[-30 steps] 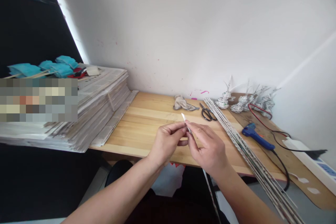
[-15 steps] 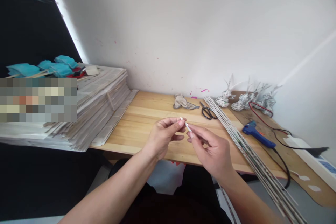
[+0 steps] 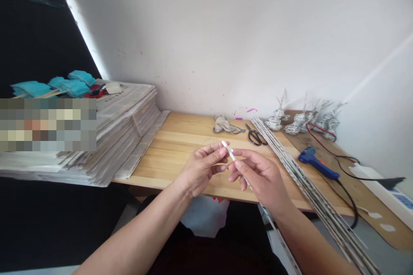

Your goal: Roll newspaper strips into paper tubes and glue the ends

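A thin white paper stick [image 3: 232, 155] slants between my hands above the wooden table [image 3: 180, 133]. My left hand [image 3: 204, 167] pinches its upper end between thumb and fingertips. Just below, my right hand [image 3: 263, 178] grips the stick with thumb and index finger, the other fingers loosely curled. The stick's lower part runs under my right hand and on down past the table's front edge, partly hidden by the hand and forearm.
Long paper sticks [image 3: 300, 176] lie across the table's right side, beside black scissors [image 3: 256, 136] and a crumpled cloth [image 3: 226, 125]. Farther right are a blue glue gun [image 3: 318, 165], woven paper pieces [image 3: 295, 126] and a power strip [image 3: 380, 184]. Stacked newspapers [image 3: 129, 124] stand left.
My right hand has turned a little and its lower fingers have moved, showing more of the white stick between the hands. My left hand stays almost where it was, still pinching the end.
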`<state>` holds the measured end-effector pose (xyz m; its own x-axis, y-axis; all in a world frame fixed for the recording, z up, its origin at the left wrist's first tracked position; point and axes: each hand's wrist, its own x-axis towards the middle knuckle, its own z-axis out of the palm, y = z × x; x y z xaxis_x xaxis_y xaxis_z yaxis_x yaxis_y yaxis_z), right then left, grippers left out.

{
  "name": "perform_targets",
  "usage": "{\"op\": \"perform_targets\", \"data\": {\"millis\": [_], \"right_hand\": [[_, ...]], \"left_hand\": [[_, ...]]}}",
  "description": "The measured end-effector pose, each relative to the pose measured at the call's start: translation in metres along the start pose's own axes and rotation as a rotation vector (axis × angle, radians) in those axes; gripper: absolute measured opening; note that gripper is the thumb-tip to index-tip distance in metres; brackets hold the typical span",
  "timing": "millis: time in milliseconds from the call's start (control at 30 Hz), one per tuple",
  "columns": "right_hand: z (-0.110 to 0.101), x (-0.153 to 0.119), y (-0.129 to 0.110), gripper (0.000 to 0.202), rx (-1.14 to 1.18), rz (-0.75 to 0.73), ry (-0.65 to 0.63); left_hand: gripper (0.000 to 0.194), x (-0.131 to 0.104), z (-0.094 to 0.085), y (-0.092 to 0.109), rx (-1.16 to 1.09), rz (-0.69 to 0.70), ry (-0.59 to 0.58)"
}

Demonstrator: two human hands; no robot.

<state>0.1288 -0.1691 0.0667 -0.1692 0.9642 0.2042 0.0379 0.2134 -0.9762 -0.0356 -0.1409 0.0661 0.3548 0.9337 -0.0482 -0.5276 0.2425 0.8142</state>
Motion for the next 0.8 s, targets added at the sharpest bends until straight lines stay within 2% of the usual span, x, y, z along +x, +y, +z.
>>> {"op": "perform_targets", "data": {"millis": [100,267,400,600,800], "right_hand": [[0.001,0.001,0.001,0.031,0.013,0.013,-0.001],[0.003,0.001,0.003,0.027,0.018,0.031,0.007],[0.001,0.005,0.001,0.025,0.107,0.139,-0.034],[-0.004,0.009,0.001,0.021,0.467,0.403,-0.269],[-0.007,0.013,0.007,0.023,0.514,0.522,-0.333]], "left_hand": [[0.029,-0.001,0.0,-0.004,0.068,0.013,-0.009],[0.026,-0.001,0.002,-0.009,0.106,0.058,0.068],[0.022,0.0,0.002,-0.009,0.092,0.068,0.089],[0.022,0.004,-0.001,-0.009,0.038,0.032,-0.032],[0.015,0.007,-0.005,-0.006,0.016,0.017,-0.138]]}}
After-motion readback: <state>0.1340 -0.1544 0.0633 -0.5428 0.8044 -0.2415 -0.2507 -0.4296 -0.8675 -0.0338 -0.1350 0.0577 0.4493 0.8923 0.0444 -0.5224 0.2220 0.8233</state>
